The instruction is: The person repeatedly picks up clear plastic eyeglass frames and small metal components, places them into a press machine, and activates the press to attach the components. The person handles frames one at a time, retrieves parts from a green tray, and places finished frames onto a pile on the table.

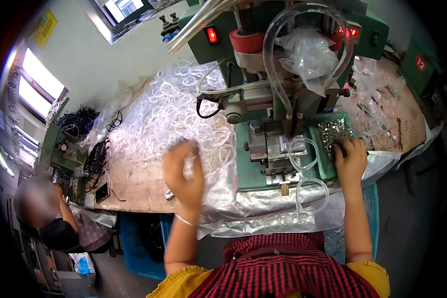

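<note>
My left hand [185,174] is lifted in front of a heap of clear plastic loops [184,109], its fingers bent and smeared by motion. Whether anything is in it I cannot make out. My right hand [351,158] reaches into a green tray [327,168], its curled fingertips down among small shiny metal pieces [335,132]. What those fingertips pinch is hidden. Between my hands, a clear plastic piece with joined rings [313,196] hangs from the metal fixture [275,146] of a green press machine [196,32] over the bench's front edge. Neither hand touches it.
Clear tubing [270,59] arches over the press. A wrench [399,134] lies at the bench's right. Further left are a phone [102,192] and black cords [98,161]. Blue crates [134,248] stand under the bench. Another person [59,228] sits at the far left.
</note>
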Action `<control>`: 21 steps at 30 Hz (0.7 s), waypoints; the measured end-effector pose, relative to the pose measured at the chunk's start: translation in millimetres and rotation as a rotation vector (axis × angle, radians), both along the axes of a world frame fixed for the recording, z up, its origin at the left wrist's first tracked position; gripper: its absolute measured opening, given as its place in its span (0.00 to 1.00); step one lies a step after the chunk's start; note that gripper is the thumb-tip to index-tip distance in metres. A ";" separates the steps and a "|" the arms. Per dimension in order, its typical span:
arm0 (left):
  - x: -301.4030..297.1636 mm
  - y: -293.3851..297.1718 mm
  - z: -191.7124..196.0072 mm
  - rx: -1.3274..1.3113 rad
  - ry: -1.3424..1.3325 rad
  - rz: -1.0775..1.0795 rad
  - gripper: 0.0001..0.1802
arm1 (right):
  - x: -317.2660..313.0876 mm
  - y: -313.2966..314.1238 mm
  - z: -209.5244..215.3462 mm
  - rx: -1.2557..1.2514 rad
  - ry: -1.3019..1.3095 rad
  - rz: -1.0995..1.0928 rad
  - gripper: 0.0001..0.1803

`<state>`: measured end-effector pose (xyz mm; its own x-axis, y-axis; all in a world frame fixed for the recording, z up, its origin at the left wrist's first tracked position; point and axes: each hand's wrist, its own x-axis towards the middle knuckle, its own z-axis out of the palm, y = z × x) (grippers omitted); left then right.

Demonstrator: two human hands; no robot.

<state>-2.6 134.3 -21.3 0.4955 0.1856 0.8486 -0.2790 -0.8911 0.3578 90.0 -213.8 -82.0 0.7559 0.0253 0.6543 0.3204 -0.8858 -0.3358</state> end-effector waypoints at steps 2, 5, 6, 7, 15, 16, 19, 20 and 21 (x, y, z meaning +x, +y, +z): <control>25.0 52.5 15.9 0.303 0.173 0.030 0.13 | 8.7 1.7 2.4 0.021 -0.097 0.090 0.04; 66.9 131.9 -37.1 0.524 0.506 0.006 0.13 | 16.6 13.7 10.1 0.053 -0.028 0.073 0.05; 79.5 149.4 -54.1 0.449 0.597 -0.075 0.13 | 19.3 13.9 6.9 0.070 -0.002 0.061 0.05; 77.9 146.1 -49.6 0.454 0.539 -0.085 0.11 | 21.3 14.2 0.9 0.112 -0.010 0.087 0.06; 59.0 197.4 12.0 0.016 0.334 0.453 0.15 | 39.2 19.1 5.4 0.162 -0.004 0.160 0.07; 62.0 229.1 -9.4 -0.048 0.415 0.555 0.18 | 40.9 20.3 3.5 0.189 0.015 0.195 0.07; 93.1 244.4 -108.7 -0.188 0.435 0.631 0.21 | 42.0 13.2 -5.9 0.319 0.058 0.226 0.07; 99.4 209.7 -116.0 -0.180 0.553 0.576 0.20 | 35.6 9.4 -8.4 0.396 0.066 0.205 0.07; 96.2 178.3 -116.1 -0.245 0.496 0.469 0.20 | 29.1 7.7 -10.5 0.475 0.071 0.196 0.08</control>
